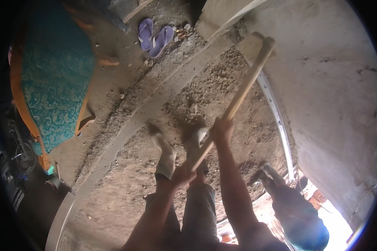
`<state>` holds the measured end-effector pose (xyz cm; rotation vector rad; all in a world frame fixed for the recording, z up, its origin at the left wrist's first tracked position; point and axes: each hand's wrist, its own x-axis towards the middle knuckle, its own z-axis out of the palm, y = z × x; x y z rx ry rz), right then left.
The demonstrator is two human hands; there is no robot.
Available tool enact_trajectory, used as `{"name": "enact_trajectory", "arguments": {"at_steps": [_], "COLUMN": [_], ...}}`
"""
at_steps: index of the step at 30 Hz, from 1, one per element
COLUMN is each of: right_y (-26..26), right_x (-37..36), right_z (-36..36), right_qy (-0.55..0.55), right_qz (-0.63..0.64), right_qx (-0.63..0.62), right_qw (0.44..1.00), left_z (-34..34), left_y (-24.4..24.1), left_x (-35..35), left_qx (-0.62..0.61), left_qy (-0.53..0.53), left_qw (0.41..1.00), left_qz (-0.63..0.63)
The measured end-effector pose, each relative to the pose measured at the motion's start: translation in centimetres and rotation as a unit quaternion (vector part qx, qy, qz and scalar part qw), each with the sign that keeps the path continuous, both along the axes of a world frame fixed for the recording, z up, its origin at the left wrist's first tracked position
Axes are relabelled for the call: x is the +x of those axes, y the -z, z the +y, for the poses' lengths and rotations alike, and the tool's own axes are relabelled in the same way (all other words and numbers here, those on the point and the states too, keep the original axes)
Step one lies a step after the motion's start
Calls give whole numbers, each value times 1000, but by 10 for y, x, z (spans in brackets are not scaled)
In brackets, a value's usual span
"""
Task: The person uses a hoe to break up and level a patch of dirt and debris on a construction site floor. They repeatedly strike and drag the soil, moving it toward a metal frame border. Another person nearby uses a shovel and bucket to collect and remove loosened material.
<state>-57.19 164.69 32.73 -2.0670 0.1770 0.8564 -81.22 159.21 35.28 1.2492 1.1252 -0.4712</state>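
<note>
My left hand (183,176) is closed around the lower end of a long wooden handle, in front of my legs. Farther up the same handle, my right hand (223,129) grips it. The handle belongs to a hoe (246,80), slanting up and to the right. Its broad, mud-coloured blade (250,47) is at the far end, blurred, in front of the base of the wall. Whether the blade touches anything, I cannot tell. Loose, crumbly soil (213,84) covers the ground ahead of my feet, which are coated in pale dirt.
A smooth grey mortar strip (138,117) borders the soil at left. A long pale straightedge (276,122) lies along the plastered wall (330,94). Another person (297,213) is at lower right. Purple flip-flops (154,37) and green-upholstered wooden furniture (56,91) stand beyond the strip.
</note>
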Motion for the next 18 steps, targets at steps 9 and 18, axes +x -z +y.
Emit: {"name": "enact_trajectory", "arguments": {"at_steps": [9,18], "right_y": [62,7], "right_x": [-126,-45], "right_z": [-109,20], "right_qy": [-54,-15], "right_qz": [58,12], "right_qx": [-93,-59], "right_qw": [993,998], "left_z": [-93,7], "left_y": [-48,7], "left_x": [-117,-38], "left_qx": [42,-12], "left_qy": [-12,-64], "left_qw": [999,998], "left_qz": [-24,2]}}
